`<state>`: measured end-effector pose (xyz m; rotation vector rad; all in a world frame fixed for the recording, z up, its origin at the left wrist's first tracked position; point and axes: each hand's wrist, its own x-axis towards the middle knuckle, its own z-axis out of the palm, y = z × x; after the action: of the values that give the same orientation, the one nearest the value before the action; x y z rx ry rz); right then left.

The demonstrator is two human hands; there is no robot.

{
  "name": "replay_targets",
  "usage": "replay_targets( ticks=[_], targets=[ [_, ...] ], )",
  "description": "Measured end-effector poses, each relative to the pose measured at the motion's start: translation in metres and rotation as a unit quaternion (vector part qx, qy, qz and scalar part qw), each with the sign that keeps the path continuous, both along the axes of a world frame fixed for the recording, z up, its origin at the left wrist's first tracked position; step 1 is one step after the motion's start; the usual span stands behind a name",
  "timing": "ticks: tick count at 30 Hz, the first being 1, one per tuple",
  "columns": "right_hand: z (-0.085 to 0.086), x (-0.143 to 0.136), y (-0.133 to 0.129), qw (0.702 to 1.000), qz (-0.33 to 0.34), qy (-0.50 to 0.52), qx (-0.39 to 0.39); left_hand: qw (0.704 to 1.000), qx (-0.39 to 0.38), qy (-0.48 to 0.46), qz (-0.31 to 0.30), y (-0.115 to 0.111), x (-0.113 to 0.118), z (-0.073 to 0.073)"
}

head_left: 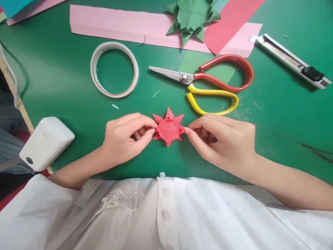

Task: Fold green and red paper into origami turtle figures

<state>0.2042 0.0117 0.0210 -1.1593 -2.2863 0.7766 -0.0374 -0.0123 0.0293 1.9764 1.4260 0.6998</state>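
Two bare hands share one small piece of work at the near side of the scissors (186,78): a red paper star (169,129), lying flat to the view just below the blades, between the fingertips. The left hand (125,137) pinches its left edge with thumb and forefinger, and the right hand (229,142) pinches the opposite edge the same way, close under the yellow handle of the scissors. Both grips look light. The step in hand seems to be fine handling of the star's side folds; whether the fingers are pulling or pressing, I cannot tell. From this hold, the next move calls for gentle, even pressure, since the thin points could crease or tear. Left of the scissors lies a roll of tape (93,69), beyond them a green paper star (191,15) on a pink strip (117,26), and to their right a box cutter (293,62).
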Motion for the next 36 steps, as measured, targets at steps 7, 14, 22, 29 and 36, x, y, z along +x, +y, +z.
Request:
replay_targets(
  ticks=[7,14,22,29,36],
  targets=[
    [-0.001,-0.001,0.000,1.000,0.002,-0.007,0.005,0.986,0.131,0.082,-0.058,-0.002,-0.001,-0.008],
    [-0.002,0.000,-0.002,0.999,-0.005,-0.032,0.012,0.974,0.177,0.113,-0.081,-0.006,-0.003,-0.013],
    [0.000,-0.002,-0.001,1.000,-0.001,-0.024,-0.005,0.961,0.219,0.148,-0.081,-0.005,0.000,-0.011],
    [-0.006,0.002,0.005,0.992,0.018,-0.079,0.100,0.965,0.214,0.136,-0.069,-0.006,0.003,-0.011],
    [-0.011,-0.001,0.007,0.976,0.014,-0.115,0.186,0.965,0.216,0.120,-0.084,-0.005,0.004,-0.011]
  ],
)
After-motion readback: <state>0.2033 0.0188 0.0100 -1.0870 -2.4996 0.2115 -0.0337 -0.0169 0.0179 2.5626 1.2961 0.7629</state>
